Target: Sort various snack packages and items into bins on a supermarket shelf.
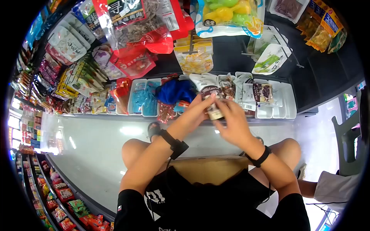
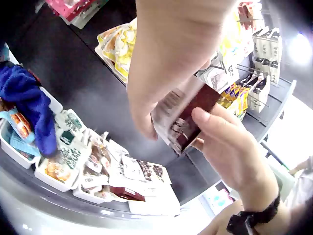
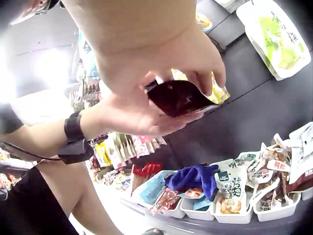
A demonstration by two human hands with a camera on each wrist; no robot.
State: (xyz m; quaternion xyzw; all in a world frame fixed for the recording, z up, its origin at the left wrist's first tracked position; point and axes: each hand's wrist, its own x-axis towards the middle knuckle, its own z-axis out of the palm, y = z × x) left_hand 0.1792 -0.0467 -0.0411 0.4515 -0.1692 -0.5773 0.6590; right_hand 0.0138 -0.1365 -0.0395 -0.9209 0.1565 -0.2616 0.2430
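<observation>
Both hands hold one small brown and white snack packet point(image 1: 215, 114) in front of the shelf's lower row. The left hand point(image 1: 197, 112) grips its left side, and the right hand point(image 1: 234, 127) has its thumb and fingers on the other side. In the left wrist view, the right thumb lies against the dark brown face of the packet point(image 2: 190, 117), close to the left hand point(image 2: 168, 63). The right wrist view shows the packet's dark side point(image 3: 181, 98) between the hands, with the right fingers bent over its upper edge. The packet's print is blurred.
White trays point(image 1: 265, 112) of wrapped snacks line the shelf edge; a blue cloth point(image 1: 175, 91) lies over some. Hanging above are a red snack bag point(image 1: 133, 27) and a bag of yellow and green sweets point(image 1: 229, 17). A cardboard box point(image 1: 210, 169) sits between the person's legs.
</observation>
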